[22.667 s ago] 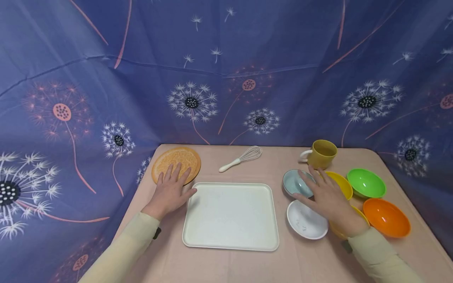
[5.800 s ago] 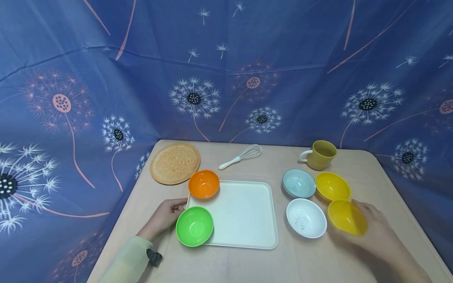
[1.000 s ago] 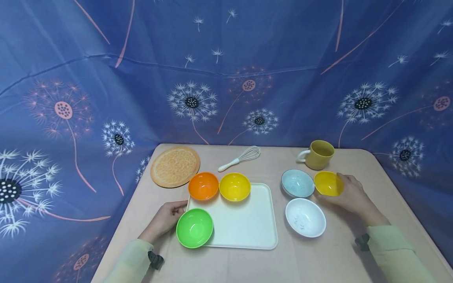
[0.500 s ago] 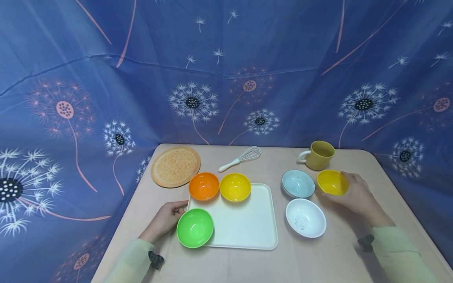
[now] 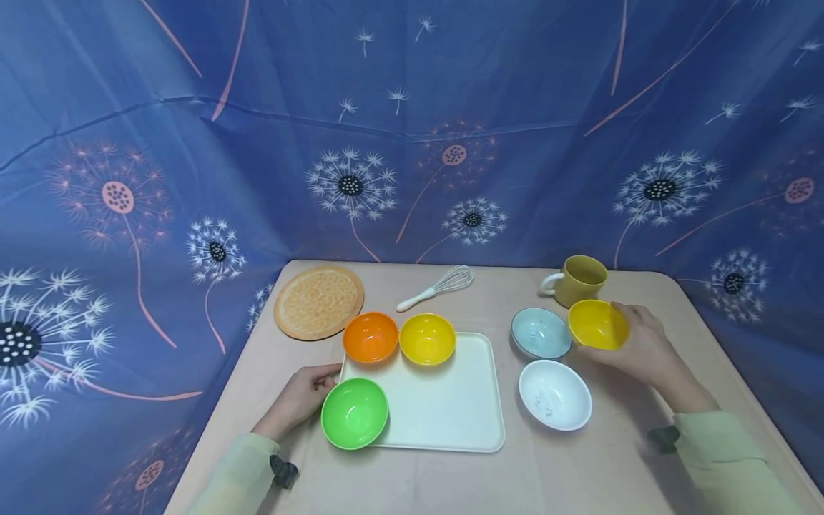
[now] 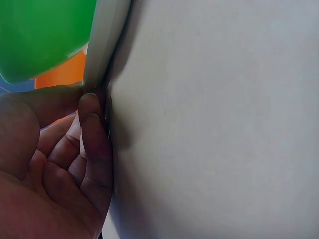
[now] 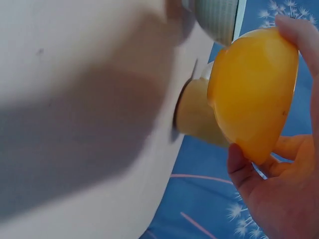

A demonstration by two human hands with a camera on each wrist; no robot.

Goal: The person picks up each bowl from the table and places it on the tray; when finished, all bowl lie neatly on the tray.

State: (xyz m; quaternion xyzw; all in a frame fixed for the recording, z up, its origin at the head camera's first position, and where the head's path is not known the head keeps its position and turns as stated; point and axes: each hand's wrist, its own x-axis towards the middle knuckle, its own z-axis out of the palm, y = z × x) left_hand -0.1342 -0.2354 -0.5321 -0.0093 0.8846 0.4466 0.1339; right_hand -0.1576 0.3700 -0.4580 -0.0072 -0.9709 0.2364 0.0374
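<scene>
Blue fabric (image 5: pixel 553 86) borders the counter (image 5: pixel 463 486). Above it, my right hand (image 5: pixel 646 350) grips a yellow bowl (image 5: pixel 597 325); my left hand (image 5: pixel 297 399) pinches the tray (image 5: pixel 444 408).

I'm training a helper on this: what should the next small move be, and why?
I'd probably bring the held yellow bowl left over the bare part of the tray: the right hand holds it clear of the table, and the green bowl, orange bowl and other yellow bowl stand on the tray.

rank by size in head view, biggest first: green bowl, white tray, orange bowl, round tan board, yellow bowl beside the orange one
1. White tray
2. Round tan board
3. Green bowl
4. Orange bowl and yellow bowl: too alike to rank
</scene>
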